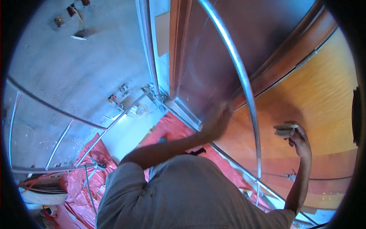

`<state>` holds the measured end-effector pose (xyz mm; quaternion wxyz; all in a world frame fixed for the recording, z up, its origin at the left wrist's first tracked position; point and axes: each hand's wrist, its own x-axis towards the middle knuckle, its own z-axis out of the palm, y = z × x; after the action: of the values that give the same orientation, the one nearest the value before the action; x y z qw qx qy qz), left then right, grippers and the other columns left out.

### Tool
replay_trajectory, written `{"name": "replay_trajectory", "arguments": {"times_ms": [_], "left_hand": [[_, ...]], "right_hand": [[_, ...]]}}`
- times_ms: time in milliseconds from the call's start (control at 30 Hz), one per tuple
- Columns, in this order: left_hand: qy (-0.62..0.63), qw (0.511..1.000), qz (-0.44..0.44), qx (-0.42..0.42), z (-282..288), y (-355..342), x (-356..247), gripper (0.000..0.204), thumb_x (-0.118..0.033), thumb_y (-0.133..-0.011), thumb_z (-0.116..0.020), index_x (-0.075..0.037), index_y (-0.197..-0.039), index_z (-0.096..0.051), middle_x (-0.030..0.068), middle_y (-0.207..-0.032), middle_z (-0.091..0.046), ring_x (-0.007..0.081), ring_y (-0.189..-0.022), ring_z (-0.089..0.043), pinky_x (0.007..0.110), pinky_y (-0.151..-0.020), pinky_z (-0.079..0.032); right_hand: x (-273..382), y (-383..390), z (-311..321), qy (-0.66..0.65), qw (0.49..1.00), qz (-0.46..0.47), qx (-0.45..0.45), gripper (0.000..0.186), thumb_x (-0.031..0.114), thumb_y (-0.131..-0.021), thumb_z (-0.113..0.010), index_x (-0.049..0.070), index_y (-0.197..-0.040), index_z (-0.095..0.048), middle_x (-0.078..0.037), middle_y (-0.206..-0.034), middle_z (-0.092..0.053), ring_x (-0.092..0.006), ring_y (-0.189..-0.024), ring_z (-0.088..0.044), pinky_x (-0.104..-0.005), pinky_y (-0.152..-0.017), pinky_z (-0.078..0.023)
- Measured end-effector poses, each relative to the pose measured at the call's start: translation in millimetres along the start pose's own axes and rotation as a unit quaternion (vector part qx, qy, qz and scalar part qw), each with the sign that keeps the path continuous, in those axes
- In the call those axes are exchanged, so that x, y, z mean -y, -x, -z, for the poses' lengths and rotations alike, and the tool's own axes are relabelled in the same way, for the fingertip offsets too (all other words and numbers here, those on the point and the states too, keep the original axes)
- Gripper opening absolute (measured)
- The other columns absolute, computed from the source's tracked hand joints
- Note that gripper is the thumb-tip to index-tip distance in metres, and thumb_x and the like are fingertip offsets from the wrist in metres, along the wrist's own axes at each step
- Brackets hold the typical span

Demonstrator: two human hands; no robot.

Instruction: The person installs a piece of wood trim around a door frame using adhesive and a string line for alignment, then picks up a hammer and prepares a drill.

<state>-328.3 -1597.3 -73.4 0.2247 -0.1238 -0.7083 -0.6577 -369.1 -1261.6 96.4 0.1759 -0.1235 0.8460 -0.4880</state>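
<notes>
My right hand (300,142) is raised in front of the orange-yellow wooden door (324,95), its fingers closed round a small tan, rounded pad (284,131) with layered edges. Whether this is folded sandpaper or a stack of discs, I cannot tell. My left arm reaches across my body. Smeared by motion, my left hand (219,119) is near the lower part of the brown door frame (263,89), beside the dark reddish panel (225,49). Its fingers do not show clearly, and I cannot tell whether it touches the wood or holds anything.
A curved metal rail (244,76) passes between my hands. More scaffold tubes (57,108) cross the left side. Far below, red sheeting (167,128) covers parts of the floor. Loose wires (139,110) lie by the grey wall (76,65); a white container (44,196) is at lower left.
</notes>
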Motion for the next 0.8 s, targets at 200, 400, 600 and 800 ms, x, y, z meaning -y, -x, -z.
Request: {"name": "replay_trajectory", "arguments": {"times_ms": [200, 400, 600, 800], "left_hand": [[0.064, 0.946, -0.105, 0.299, -61, -94, 39, 0.078, -0.046, -0.084, -0.080, 0.003, -0.136, -0.050, 0.0207, -0.125, -0.062, 0.0338, -0.121, -0.058, 0.043, -0.104, -0.045], [0.201, 0.833, -0.049, 0.514, -131, -109, -4, 0.072, -0.038, -0.070, -0.086, 0.002, -0.121, -0.056, 0.0163, -0.110, -0.072, 0.0307, -0.101, -0.070, 0.039, -0.088, -0.054], [0.284, 0.824, 0.078, 0.484, -132, -112, 12, 0.038, -0.023, -0.076, -0.079, 0.002, -0.101, -0.065, 0.0134, -0.088, -0.073, 0.0237, -0.077, -0.071, 0.036, -0.070, -0.057], [0.557, 0.758, 0.326, 0.097, -161, -109, 39, 0.024, -0.005, -0.077, -0.073, -0.004, -0.091, -0.055, 0.0053, -0.075, -0.058, 0.0168, -0.065, -0.060, 0.032, -0.053, -0.051]], "right_hand": [[24, -24, -42, 0.059, 0.994, -0.075, 0.046, 0.037, 0.028, -0.096, -0.064, 0.003, -0.123, -0.060, -0.006, -0.097, -0.068, -0.0098, -0.073, -0.058, -0.0233, -0.058, -0.042], [-9, -23, -31, 0.064, 0.987, -0.151, -0.001, 0.050, 0.042, -0.091, -0.070, 0.001, -0.119, -0.060, -0.004, -0.088, -0.062, -0.0090, -0.070, -0.054, -0.0243, -0.059, -0.042], [-32, -19, -40, -0.048, 0.992, -0.106, -0.057, 0.054, 0.049, -0.102, -0.057, 0.002, -0.128, -0.055, -0.004, -0.085, -0.060, -0.0089, -0.068, -0.050, -0.0237, -0.059, -0.039], [-28, -56, -65, 0.035, 0.983, -0.097, -0.150, 0.034, 0.030, -0.107, -0.053, 0.002, -0.125, -0.059, -0.002, -0.084, -0.059, -0.0075, -0.070, -0.046, -0.0226, -0.060, -0.036]]}}
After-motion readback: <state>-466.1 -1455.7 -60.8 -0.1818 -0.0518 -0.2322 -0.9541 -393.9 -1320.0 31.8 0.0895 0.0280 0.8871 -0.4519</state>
